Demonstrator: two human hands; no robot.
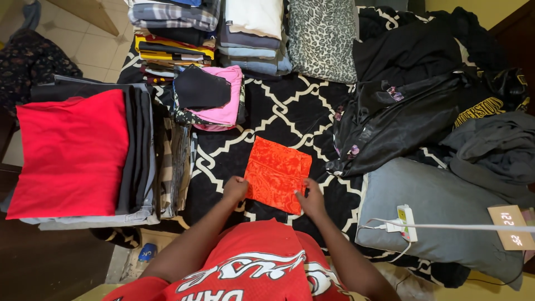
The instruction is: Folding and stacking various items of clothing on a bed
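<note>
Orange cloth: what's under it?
The orange cloth lies flat on the black-and-white bedspread; both hands, left hand and right hand, pinch its near edge. Whatever lies directly beneath is covered.

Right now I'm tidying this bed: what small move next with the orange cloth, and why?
Probably lift the folded orange cloth onto the pink pile: both hands, left and right, pinch its near edge, and it already looks folded small.
</note>
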